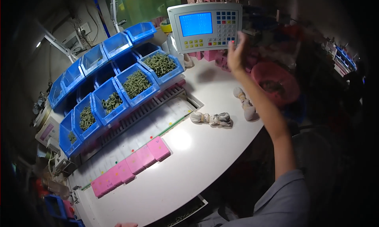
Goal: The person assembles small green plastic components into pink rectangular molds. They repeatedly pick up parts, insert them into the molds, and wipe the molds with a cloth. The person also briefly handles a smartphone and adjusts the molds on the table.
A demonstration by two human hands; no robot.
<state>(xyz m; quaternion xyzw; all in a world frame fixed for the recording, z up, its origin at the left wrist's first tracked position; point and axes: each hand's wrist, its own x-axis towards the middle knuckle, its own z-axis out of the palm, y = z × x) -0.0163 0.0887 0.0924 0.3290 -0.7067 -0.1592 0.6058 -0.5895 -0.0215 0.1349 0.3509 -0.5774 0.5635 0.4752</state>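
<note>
"Head view: which thing is our right hand (237,55) nearest?"

"Panel (214,25). It stands at the far end of the table (205,156), right of the blue bins (147,96), its face toward us. Our right hand is raised at its lower right corner, fingers extended, thumb apart, wrapped around nothing we can see. Blur keeps us from telling whether it touches."

"How would the panel handle?"

"We judge it stiff and fairly heavy, perhaps fixed in place. The screen (196,24) is likely the fragile part; the keys (226,27) should need only a light fingertip. To steady it, we'd take the casing by its bare side edges, minding that smooth casing may slip."

"And our left hand (126,225)?"

"Only a sliver shows at the lower edge, so we can't tell its pose or whether it holds anything."

"What lies farther out?"

"Two wrapped bundles, one (213,119) on the bare tabletop and one (246,104) just beside our right forearm, both soft-looking. Right of that forearm we see a pink bowl (276,70); leftward, green pieces (136,85) in the bins, and pink blocks (134,162) in a row."
</note>
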